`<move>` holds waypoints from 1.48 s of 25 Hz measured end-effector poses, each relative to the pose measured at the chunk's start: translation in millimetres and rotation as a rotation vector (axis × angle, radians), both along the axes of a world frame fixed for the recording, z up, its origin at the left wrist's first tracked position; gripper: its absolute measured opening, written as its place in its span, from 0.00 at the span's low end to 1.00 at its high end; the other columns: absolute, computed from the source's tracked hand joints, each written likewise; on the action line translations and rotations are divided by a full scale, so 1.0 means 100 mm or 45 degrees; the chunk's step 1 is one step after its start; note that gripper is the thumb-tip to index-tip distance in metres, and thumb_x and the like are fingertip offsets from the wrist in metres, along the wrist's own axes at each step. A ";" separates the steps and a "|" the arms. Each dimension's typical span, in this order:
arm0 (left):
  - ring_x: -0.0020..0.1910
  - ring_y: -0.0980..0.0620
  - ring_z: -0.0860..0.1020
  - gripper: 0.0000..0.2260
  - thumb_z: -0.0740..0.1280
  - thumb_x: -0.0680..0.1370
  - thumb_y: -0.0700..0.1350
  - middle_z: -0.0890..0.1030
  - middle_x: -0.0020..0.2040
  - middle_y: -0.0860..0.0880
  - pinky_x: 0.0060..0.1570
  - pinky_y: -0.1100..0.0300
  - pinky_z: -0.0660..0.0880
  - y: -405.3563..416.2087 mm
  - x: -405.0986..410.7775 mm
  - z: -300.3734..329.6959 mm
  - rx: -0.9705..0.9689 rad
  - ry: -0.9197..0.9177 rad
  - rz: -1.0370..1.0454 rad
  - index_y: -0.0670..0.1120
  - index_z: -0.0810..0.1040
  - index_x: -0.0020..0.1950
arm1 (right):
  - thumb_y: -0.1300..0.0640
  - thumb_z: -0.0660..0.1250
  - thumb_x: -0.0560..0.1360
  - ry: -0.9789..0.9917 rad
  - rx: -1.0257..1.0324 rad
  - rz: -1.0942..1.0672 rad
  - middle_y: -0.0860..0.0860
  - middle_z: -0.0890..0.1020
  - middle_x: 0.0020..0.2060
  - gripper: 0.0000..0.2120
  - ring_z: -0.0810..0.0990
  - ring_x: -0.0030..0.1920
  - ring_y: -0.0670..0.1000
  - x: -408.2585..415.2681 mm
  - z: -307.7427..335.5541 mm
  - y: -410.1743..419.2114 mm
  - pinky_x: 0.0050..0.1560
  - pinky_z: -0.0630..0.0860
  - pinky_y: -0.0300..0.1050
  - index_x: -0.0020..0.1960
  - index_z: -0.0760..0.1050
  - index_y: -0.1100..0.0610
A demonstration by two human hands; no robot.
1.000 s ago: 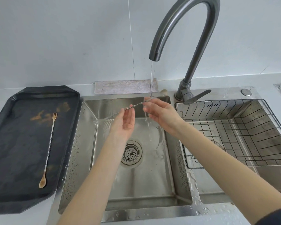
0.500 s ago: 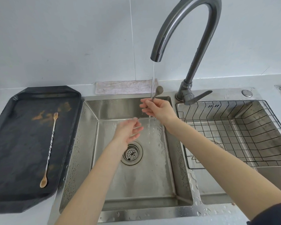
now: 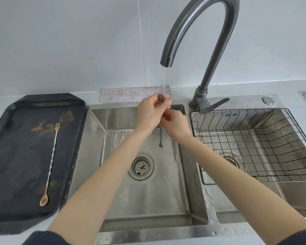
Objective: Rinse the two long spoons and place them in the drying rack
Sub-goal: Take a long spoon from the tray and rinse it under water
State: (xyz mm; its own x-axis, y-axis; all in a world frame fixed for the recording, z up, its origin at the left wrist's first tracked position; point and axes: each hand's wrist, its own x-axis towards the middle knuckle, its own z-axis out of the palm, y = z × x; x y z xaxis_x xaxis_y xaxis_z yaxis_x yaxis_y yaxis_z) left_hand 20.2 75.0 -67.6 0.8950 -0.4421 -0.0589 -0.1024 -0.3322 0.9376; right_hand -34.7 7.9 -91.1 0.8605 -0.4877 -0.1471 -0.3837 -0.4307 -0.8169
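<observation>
The left hand [image 3: 149,112] pinches the bowl end of a long twisted-stem spoon [image 3: 160,137] under the faucet [image 3: 200,43] stream, and the right hand [image 3: 175,123] curls around the stem just below; the forked tail hangs over the left sink basin [image 3: 148,197]. Thin, stiff, light and wet, the spoon probably slips easily, so the twisted stem looks the surest place to grip. 2 spoons show: this 1, and a second spoon [image 3: 50,164] lying on the dark tray [image 3: 11,174] at left. 1 wire drying rack [image 3: 265,147] sits in the right basin, holding no spoon yet.
</observation>
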 end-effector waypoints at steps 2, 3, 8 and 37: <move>0.47 0.51 0.81 0.05 0.65 0.76 0.42 0.83 0.55 0.44 0.57 0.55 0.76 0.00 0.07 0.00 -0.012 0.084 -0.115 0.44 0.78 0.50 | 0.62 0.62 0.74 -0.020 0.009 -0.002 0.52 0.81 0.30 0.08 0.77 0.33 0.51 -0.02 -0.04 -0.04 0.36 0.71 0.33 0.40 0.78 0.63; 0.44 0.53 0.81 0.07 0.64 0.77 0.42 0.82 0.53 0.45 0.56 0.57 0.76 0.01 0.09 0.00 0.004 0.101 -0.178 0.44 0.77 0.54 | 0.62 0.63 0.73 -0.031 0.023 -0.025 0.56 0.84 0.34 0.08 0.80 0.38 0.55 -0.03 -0.06 -0.06 0.41 0.74 0.39 0.42 0.79 0.64; 0.36 0.64 0.79 0.08 0.64 0.77 0.44 0.82 0.44 0.50 0.41 0.69 0.76 0.03 0.19 0.01 0.016 0.070 -0.193 0.44 0.80 0.53 | 0.59 0.67 0.72 -0.072 0.044 -0.153 0.52 0.83 0.34 0.06 0.82 0.39 0.48 -0.05 -0.07 -0.14 0.35 0.68 0.21 0.45 0.82 0.59; 0.38 0.66 0.80 0.09 0.59 0.79 0.39 0.81 0.45 0.50 0.49 0.69 0.76 -0.03 0.09 0.08 -0.093 -0.052 -0.240 0.42 0.74 0.57 | 0.59 0.62 0.76 0.016 -0.002 0.039 0.56 0.83 0.36 0.10 0.76 0.32 0.48 0.01 -0.12 -0.09 0.33 0.70 0.36 0.37 0.77 0.57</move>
State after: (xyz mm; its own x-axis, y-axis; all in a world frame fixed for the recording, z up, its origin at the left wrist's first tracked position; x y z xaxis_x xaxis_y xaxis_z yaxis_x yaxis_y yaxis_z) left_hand 29.6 72.5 -59.9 0.7972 -0.6035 0.0143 -0.1950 -0.2351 0.9522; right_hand -33.7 -0.7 -103.4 0.8733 -0.4612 -0.1569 -0.3802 -0.4438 -0.8115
